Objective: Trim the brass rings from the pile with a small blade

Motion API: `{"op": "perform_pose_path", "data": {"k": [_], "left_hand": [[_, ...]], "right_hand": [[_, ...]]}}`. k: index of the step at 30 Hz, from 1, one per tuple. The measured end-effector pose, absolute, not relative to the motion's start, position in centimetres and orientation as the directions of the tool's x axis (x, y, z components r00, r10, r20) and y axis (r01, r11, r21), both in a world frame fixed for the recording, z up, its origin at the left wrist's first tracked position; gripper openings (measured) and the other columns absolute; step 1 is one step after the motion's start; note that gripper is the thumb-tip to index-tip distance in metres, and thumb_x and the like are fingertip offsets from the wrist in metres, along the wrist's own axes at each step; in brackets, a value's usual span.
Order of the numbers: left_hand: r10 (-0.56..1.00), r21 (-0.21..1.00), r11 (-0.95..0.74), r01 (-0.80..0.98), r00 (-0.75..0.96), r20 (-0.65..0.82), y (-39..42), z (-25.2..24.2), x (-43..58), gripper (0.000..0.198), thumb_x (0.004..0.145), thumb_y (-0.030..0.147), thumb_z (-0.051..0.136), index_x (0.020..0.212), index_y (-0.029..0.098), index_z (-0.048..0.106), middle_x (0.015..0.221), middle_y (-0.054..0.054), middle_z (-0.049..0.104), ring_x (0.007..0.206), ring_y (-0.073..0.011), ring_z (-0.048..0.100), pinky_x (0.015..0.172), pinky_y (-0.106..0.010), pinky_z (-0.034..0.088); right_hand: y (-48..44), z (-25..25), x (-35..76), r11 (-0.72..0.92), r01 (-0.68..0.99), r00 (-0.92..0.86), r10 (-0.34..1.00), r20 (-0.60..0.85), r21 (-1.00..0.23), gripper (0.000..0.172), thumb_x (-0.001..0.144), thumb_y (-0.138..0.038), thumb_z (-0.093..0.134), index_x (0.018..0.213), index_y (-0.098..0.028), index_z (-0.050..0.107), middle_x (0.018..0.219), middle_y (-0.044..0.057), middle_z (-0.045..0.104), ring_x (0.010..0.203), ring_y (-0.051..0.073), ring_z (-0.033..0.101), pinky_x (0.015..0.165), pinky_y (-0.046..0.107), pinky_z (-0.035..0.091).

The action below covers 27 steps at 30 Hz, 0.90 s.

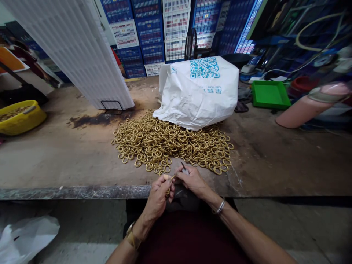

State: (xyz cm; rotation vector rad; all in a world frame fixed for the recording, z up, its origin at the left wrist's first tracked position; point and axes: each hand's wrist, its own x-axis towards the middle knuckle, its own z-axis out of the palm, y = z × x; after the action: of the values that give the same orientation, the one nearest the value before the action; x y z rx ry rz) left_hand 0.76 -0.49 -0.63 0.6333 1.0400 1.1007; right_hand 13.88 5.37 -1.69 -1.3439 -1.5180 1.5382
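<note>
My left hand is closed around several brass-coloured rings, with one ring pinched at its fingertips. My right hand meets it at that ring, its thumb and fingers closed. A small knife with a dark pointed tip sticks up from the right hand; its handle is mostly hidden by the fingers. Just beyond both hands a wide heap of brass-coloured rings lies loose on the wooden table. The hands are over the table's front edge.
A white woven sack lies on the back of the heap. White corrugated panels stand on the left, near a yellow basin. To the right are a green tray and a pink bottle. Stacked crates line the back.
</note>
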Motion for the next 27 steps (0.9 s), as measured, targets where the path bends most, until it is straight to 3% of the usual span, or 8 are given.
{"op": "perform_pose_path", "data": {"k": [3,8,14,17,21,24,27], "left_hand": [[0.935,0.857,0.344,-0.384,0.060,-0.348,-0.5,-0.7,0.8,0.026,0.075,0.042,0.055,0.077,0.016,0.050,0.057,0.005,0.046,0.044,-0.0047,0.039,0.039,-0.016,0.028],[0.951,0.917,0.296,-0.266,-0.004,-0.308,-0.5,-1.0,1.0,0.030,0.076,0.046,0.052,0.072,0.017,0.047,0.059,0.005,0.046,0.045,-0.0048,0.039,0.041,-0.016,0.030],[0.961,0.948,0.270,-0.165,-0.010,-0.276,-0.6,-0.9,0.7,0.029,0.077,0.046,0.050,0.071,0.017,0.046,0.059,0.004,0.046,0.046,-0.0052,0.040,0.042,-0.016,0.032],[0.962,0.952,0.271,-0.143,0.011,-0.273,-1.1,-0.5,0.4,0.028,0.078,0.043,0.052,0.069,0.017,0.046,0.056,0.004,0.046,0.045,-0.0050,0.040,0.042,-0.016,0.032],[0.952,0.903,0.301,-0.306,0.146,-0.267,-2.1,0.3,0.4,0.023,0.079,0.037,0.053,0.072,0.017,0.047,0.055,0.005,0.046,0.043,-0.0049,0.039,0.040,-0.016,0.031],[0.927,0.771,0.374,-0.516,0.196,-0.319,-2.2,0.6,0.4,0.021,0.079,0.035,0.054,0.073,0.017,0.046,0.061,0.003,0.049,0.042,-0.0044,0.038,0.037,-0.016,0.029],[0.898,0.669,0.424,-0.610,0.186,-0.399,-1.8,0.2,0.1,0.024,0.078,0.035,0.055,0.069,0.015,0.045,0.074,-0.002,0.056,0.046,-0.0038,0.042,0.038,-0.015,0.029]], "right_hand": [[5.1,-2.1,14.2,0.014,0.377,-0.316,0.942,-0.114,-0.926,0.013,0.071,-0.024,0.046,0.065,-0.017,0.054,0.054,-0.003,0.049,0.050,0.008,0.040,0.048,0.019,0.031],[4.1,-2.2,14.5,0.318,0.510,-0.495,0.868,0.028,-0.799,0.013,0.073,-0.015,0.043,0.065,-0.018,0.053,0.056,-0.002,0.052,0.050,0.008,0.042,0.049,0.019,0.028],[3.9,-2.0,14.4,0.402,0.564,-0.568,0.823,0.014,-0.721,0.014,0.076,-0.015,0.041,0.069,-0.018,0.053,0.059,-0.001,0.056,0.050,0.008,0.045,0.049,0.020,0.027],[4.3,-1.9,14.6,0.418,0.665,-0.569,0.821,-0.056,-0.619,0.015,0.076,-0.016,0.041,0.075,-0.018,0.056,0.061,0.000,0.059,0.052,0.009,0.047,0.049,0.021,0.026],[5.3,-2.0,14.5,0.388,0.810,-0.473,0.876,-0.097,-0.440,0.019,0.076,-0.018,0.042,0.087,-0.017,0.057,0.066,0.003,0.062,0.057,0.013,0.052,0.051,0.023,0.026],[6.1,-2.2,13.7,0.383,0.811,-0.442,0.896,-0.034,-0.443,0.021,0.078,-0.019,0.041,0.093,-0.018,0.056,0.077,0.004,0.064,0.067,0.014,0.056,0.057,0.023,0.031],[6.7,-2.2,12.3,0.367,0.804,-0.408,0.913,0.015,-0.468,0.021,0.081,-0.023,0.043,0.099,-0.018,0.052,0.090,0.006,0.063,0.079,0.016,0.057,0.064,0.023,0.034]]}}
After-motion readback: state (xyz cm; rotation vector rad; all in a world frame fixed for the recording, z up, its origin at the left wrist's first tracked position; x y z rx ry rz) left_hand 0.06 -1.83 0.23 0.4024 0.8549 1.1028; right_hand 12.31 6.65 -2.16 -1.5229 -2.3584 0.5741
